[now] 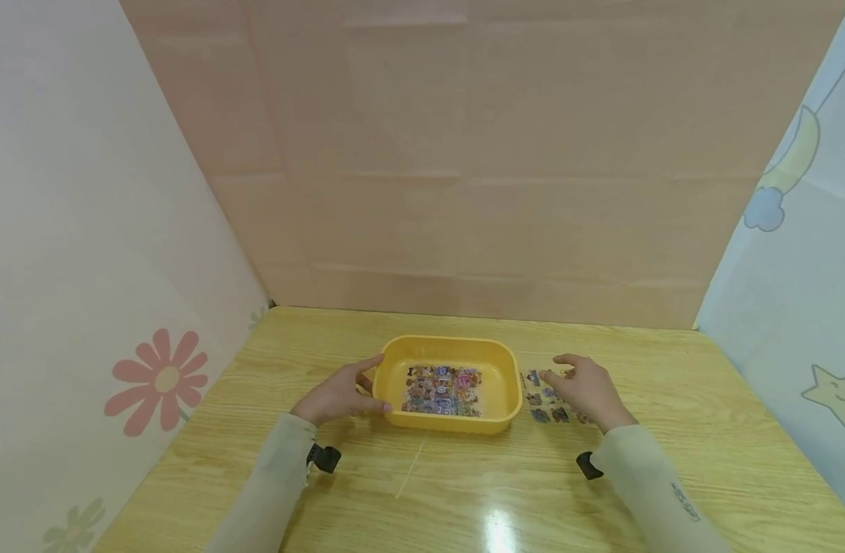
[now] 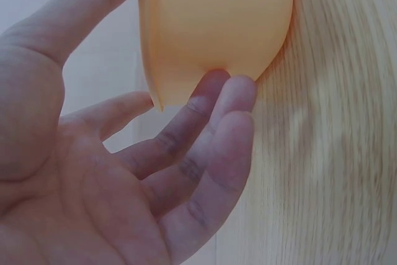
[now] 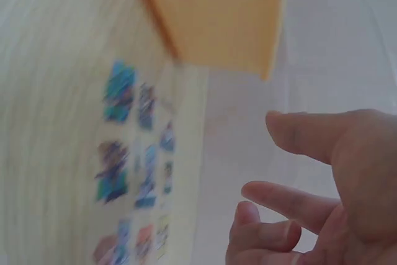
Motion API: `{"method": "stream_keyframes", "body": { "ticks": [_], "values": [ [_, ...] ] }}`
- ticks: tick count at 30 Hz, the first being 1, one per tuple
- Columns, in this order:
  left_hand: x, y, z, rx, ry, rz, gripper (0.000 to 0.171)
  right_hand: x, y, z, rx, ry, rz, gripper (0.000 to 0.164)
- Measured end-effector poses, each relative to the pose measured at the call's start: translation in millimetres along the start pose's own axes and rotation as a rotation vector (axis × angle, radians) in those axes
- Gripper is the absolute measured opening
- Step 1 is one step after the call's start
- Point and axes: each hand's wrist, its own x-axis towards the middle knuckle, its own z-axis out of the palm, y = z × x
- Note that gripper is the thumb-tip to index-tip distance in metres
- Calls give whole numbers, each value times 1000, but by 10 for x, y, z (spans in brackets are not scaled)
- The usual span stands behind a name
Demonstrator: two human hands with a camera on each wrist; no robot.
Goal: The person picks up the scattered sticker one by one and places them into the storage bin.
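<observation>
A yellow plastic basin [image 1: 449, 423] with rounded corners sits on the table. Inside it, colourful cartoon stickers [image 1: 442, 393] lie spread over the bottom. At its left end my left hand [image 1: 342, 392] holds the basin, thumb near the front rim and index finger at the back corner. The left wrist view shows the other fingertips [image 2: 239, 94] against the outer wall. My right hand [image 1: 591, 392] is over rows of small cartoon stickers [image 1: 543, 399] to the right of the basin. Its thumb and fingers stand apart, nothing between them, and it partly hides those stickers.
The wood-grain table [image 1: 367, 491] carries the basin and stickers. A brown paper-like panel [image 1: 464, 192] stands along the back, with patterned walls at left [image 1: 84, 230] and right [image 1: 810, 307]. A dark strap [image 1: 323, 458] is on the left wrist.
</observation>
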Motion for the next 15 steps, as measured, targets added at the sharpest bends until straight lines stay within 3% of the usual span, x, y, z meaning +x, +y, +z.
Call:
{"method": "stream_keyframes", "body": {
  "ticks": [8, 15],
  "values": [
    [9, -25, 7, 3, -6, -5, 104, -48, 375, 18, -143, -39, 10, 80],
    [5, -8, -1, -1, -1, 7, 101, 0, 540, 10, -162, -95, 32, 89]
  ]
}}
